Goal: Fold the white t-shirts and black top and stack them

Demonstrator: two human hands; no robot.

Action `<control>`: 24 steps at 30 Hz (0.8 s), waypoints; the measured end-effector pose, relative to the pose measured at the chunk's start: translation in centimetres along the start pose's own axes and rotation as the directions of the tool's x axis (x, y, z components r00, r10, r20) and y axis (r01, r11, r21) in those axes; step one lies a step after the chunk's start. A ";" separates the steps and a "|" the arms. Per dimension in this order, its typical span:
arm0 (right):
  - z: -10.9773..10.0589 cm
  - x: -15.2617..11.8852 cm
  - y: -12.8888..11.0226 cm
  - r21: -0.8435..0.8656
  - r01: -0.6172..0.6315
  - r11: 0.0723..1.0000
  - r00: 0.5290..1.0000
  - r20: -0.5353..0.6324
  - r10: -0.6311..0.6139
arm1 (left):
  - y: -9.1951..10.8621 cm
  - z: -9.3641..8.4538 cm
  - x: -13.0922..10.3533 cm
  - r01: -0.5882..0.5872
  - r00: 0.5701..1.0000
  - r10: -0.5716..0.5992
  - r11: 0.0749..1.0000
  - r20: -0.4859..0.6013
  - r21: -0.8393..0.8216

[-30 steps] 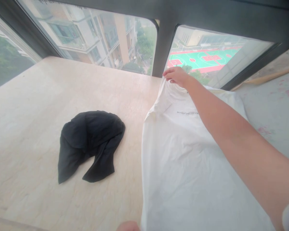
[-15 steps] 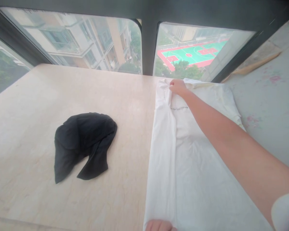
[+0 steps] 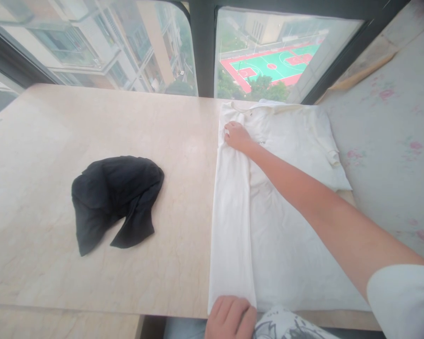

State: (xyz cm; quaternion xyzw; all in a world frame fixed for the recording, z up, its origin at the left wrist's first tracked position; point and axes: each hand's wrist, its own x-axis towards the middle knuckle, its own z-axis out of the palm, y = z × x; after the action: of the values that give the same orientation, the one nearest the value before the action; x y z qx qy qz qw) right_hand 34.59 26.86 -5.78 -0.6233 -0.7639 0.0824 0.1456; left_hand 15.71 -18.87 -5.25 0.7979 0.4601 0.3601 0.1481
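White shirt: one, spread (image 3: pixel 286 259) flat under both my hands, the larger part lying to the right of them; neckline just beyond the right hand, one short sleeve out to that hand's right.
Folded strip: one, long (image 3: pixel 231 226), along the shirt's left side, running between my two hands.
Right hand: far end of the strip (image 3: pixel 236 135), touching it; fingers curled in, the hand narrow; I cannot tell whether cloth is pinched in it.
Left hand: near end of the strip (image 3: pixel 230 318), fingers bent over the cloth; I cannot tell from the head view how firmly they close on it.
Lettering: dark, small (image 3: pixel 261 142), just right of the right hand, partly hidden by my forearm.
Black garment: one, crumpled (image 3: pixel 118 197), left of both hands and well apart from them.
Ledge: pale, marbled (image 3: pixel 183 263), beneath the shirt and the black garment, bare just left of the strip.
Window frame: dark (image 3: pixel 205 52), beyond the right hand; green and red court (image 3: pixel 275 66) visible through the glass.
Floral surface: pale with pink flowers (image 3: pixel 385 155), well to the right hand's right.
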 end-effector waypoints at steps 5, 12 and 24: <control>-0.4 -1.0 -1.1 -0.023 -0.024 0.999 1.000 0.014 0.024 | -0.1 -0.4 0.9 -0.046 0.993 0.048 0.999 0.105 -0.023; 1.3 -4.3 -3.7 0.052 -0.057 0.997 0.997 -0.050 0.059 | -3.1 -2.7 5.3 -0.184 0.944 0.106 0.955 0.313 0.232; 2.6 -4.2 -6.8 0.036 -0.064 0.997 0.995 -0.070 0.066 | -4.9 -2.1 4.6 -0.260 0.920 0.067 0.842 0.387 0.472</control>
State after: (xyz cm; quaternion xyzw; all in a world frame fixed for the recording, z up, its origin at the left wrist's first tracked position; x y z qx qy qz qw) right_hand 28.21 21.47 -6.66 -0.6479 -0.7359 0.0777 0.1806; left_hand 12.59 -12.57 -4.51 0.8965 0.4342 0.0852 -0.0217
